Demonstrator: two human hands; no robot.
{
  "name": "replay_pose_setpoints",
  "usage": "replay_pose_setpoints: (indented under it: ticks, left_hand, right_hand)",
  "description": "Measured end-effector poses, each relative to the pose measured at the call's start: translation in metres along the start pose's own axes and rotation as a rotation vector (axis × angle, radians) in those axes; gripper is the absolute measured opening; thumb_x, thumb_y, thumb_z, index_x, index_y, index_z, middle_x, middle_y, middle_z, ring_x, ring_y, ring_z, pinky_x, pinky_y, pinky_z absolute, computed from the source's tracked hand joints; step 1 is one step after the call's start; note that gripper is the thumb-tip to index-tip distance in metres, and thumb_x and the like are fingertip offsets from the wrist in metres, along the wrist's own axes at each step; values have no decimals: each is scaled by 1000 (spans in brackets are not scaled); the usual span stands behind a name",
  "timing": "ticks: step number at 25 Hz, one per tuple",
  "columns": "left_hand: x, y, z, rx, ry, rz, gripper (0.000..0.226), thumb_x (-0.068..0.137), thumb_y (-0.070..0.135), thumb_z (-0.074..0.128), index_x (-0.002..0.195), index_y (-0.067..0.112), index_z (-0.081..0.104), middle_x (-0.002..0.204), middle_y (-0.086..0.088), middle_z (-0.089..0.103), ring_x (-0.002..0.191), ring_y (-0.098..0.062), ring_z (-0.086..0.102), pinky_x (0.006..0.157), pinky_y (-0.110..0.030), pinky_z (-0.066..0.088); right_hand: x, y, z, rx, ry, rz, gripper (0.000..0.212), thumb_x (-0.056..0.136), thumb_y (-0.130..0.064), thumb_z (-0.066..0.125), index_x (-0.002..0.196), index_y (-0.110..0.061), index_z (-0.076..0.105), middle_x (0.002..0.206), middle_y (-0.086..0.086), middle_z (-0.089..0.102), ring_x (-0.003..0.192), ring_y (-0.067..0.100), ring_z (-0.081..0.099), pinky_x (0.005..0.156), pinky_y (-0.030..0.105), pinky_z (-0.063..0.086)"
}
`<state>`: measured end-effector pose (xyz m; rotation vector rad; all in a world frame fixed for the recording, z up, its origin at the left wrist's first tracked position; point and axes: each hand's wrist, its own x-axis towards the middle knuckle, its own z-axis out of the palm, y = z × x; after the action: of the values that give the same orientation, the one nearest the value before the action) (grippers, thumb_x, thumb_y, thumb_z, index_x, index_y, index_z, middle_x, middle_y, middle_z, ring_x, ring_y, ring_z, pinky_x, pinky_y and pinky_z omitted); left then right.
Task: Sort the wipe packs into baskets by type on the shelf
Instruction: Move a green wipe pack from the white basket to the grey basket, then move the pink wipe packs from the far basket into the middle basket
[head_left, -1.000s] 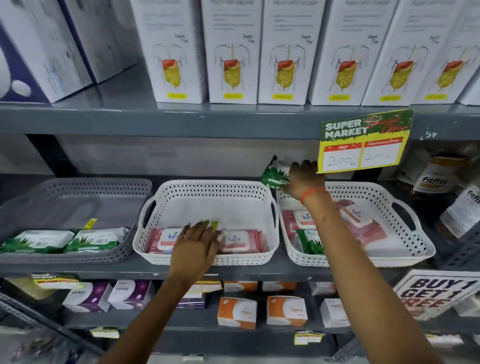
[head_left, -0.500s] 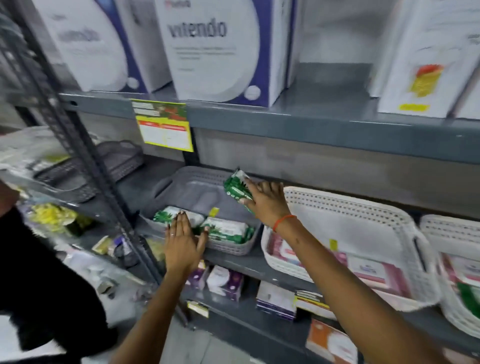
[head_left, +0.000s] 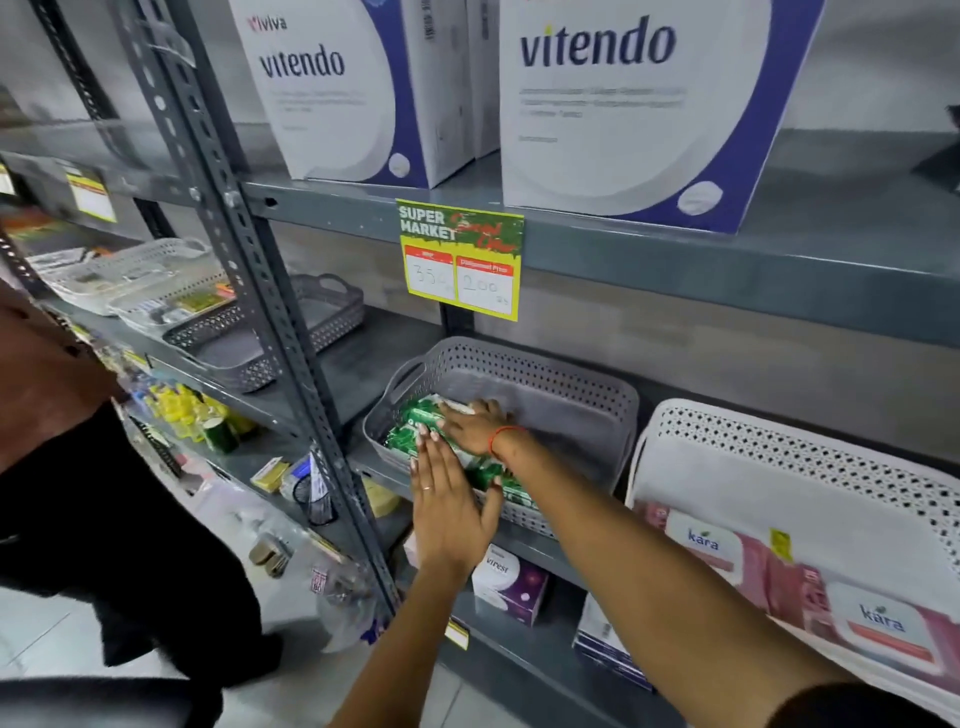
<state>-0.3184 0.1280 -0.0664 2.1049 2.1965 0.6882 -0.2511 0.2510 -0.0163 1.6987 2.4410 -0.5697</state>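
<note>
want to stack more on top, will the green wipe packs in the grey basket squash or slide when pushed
The green wipe packs look like soft film pouches, so they probably give a little under the right hand. Their glossy wrap may slide. The grey basket walls should contain them.

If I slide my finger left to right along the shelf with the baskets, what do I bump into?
Clear baskets → dark grey basket → grey basket with green wipe packs under both hands → white basket holding pink kara packs.
</note>
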Motion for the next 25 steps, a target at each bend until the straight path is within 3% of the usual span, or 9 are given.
replay_pose_setpoints:
  ticks: [5, 9, 12, 15, 17, 19, 21, 25]
  left_hand:
    - [3, 1, -1, 17, -8, 10, 86, 84, 60, 5, 143, -1, -11, 155, -24, -7, 145, -31, -9, 120, -41, -1]
    - [2, 2, -4, 17, -14, 16, 88, 84, 60, 5, 144, -2, -9, 156, -24, -7, 145, -31, -8, 120, -40, -2]
    - [1, 3, -6, 42, -47, -2, 88, 84, 60, 5, 143, -3, -12, 155, -24, -10, 145, -32, -9, 119, -39, -5]
    - [4, 4, -12, 56, -83, -13, 83, 91, 55, 18, 143, -1, -13, 156, -23, -11, 145, -31, -10, 119, -40, -5]
    - [5, 7, -16, 67, -107, 22, 76, 94, 49, 21, 145, 3, -11, 157, -18, -10, 146, -27, -10, 118, -40, -8]
    - [0, 23, -15, 66, -150, 101, 67, 96, 43, 19, 147, 7, -6, 159, -12, -5, 146, -22, -7, 119, -41, -8]
    - [-11, 52, -11, 22, -150, 177, 63, 97, 42, 20, 148, 9, 2, 160, -10, 2, 147, -19, -2, 120, -42, -6]
    - [-43, 138, -1, -87, -190, 383, 67, 94, 48, 19, 147, 8, 15, 158, -11, 17, 146, -20, 11, 119, -38, -4]
  right_hand:
    - [-4, 5, -1, 6, -21, -7, 54, 100, -48, 28, 150, -39, 13, 163, 12, 5, 149, 35, 8, 121, 58, 13]
    - [-10, 5, -7, 20, 4, -43, 53, 100, -39, 35, 151, -31, 20, 160, 13, 18, 146, 34, 20, 120, 54, 22]
    - [-15, 10, -7, -101, 0, -64, 52, 101, -23, 39, 150, -18, 24, 159, 14, 22, 145, 31, 26, 120, 44, 27]
    - [-21, 10, -17, -90, 12, -133, 54, 102, -22, 36, 153, -19, 17, 163, 8, 13, 149, 26, 14, 124, 44, 17]
    - [-34, 9, -28, 50, 87, -131, 53, 101, -12, 36, 152, -19, 22, 162, 8, 18, 149, 25, 19, 124, 41, 18]
    - [-61, 19, -36, 118, 226, -110, 54, 98, -6, 38, 149, -22, 29, 157, 10, 31, 143, 29, 32, 119, 43, 29]
    - [-93, 41, -39, 177, 348, -61, 51, 98, -11, 41, 147, -21, 34, 151, 13, 42, 138, 33, 40, 114, 45, 36]
    - [-181, 108, -37, 220, 548, 89, 47, 97, -14, 44, 144, -14, 39, 147, 15, 47, 134, 33, 43, 114, 42, 35]
